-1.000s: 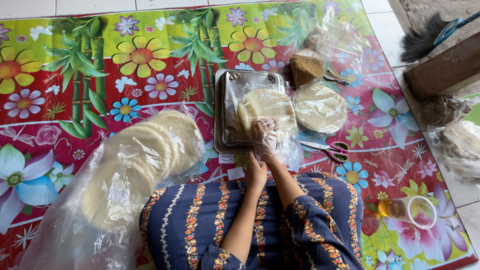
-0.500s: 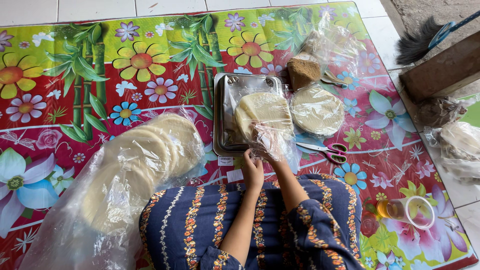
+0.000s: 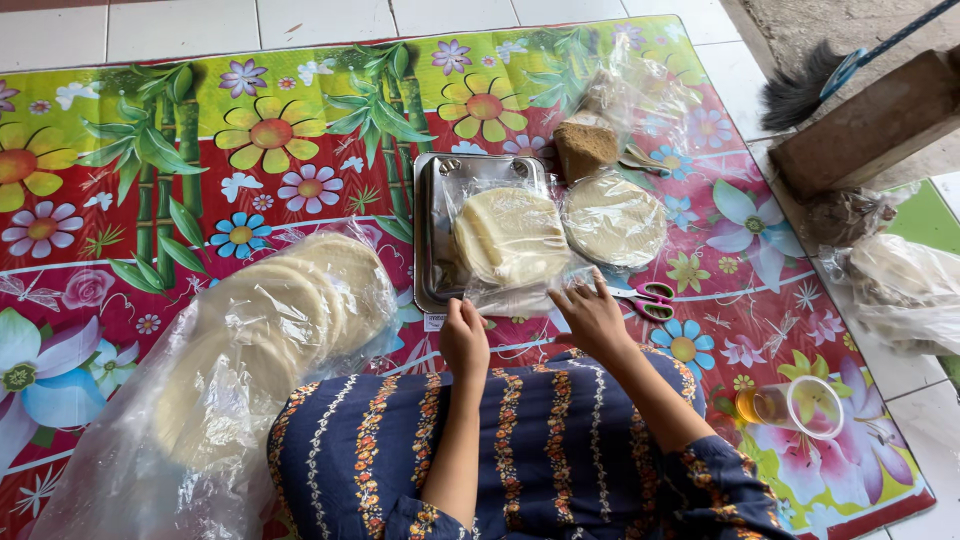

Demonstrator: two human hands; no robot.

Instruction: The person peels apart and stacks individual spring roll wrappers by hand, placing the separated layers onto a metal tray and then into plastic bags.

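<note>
I see both hands at the near edge of a clear bag (image 3: 510, 240) of round wafers lying on the metal tray (image 3: 428, 230), on the flowered mat (image 3: 250, 130). The left hand (image 3: 465, 338) pinches the bag's open edge. The right hand (image 3: 592, 315) has its fingers spread on the plastic, beside the scissors (image 3: 645, 298).

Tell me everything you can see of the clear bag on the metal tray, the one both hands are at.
The clear bag is thin, glossy, crinkled plastic holding a stack of pale round flat wafers. It lies flat on the metal tray, its open near end spilling over the tray's front edge onto the flowered mat. The left hand and right hand touch that near end. A second filled bag lies just to its right.
</note>
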